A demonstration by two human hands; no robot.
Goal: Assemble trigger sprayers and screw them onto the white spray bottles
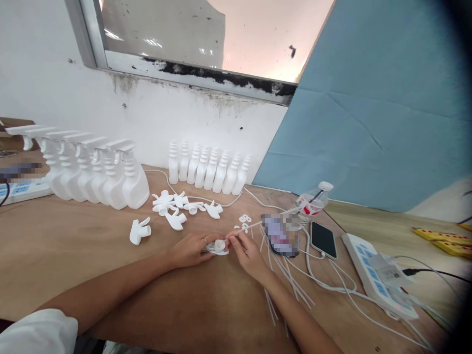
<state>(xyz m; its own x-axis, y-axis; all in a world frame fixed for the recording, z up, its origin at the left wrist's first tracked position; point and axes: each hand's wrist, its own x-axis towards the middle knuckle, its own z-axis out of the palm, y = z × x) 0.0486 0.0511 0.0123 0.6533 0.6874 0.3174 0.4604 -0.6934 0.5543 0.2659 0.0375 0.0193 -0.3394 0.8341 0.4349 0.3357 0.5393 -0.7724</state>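
My left hand [190, 250] is closed around a white trigger spray head [220, 247], held low over the table with its round opening in view. My right hand [250, 253] pinches the end of a thin white dip tube [255, 226] right beside the opening. Whether the tube end sits inside it, I cannot tell. The rest of the tube slants up to the right. Just beyond my fingers lie several small white ring washers [244, 219]. More dip tubes [293, 282] are spread by my right forearm. Several loose spray heads [176, 220] lie beyond my left hand, one [140, 231] apart from the others.
White spray bottles with heads fitted [127, 182] stand in a row at the left. Bottles without heads [210, 169] line the wall. On the right are a clear plastic bottle [313, 201], a blurred phone [280, 236], another phone [323, 240], cables and a power strip [379, 275].
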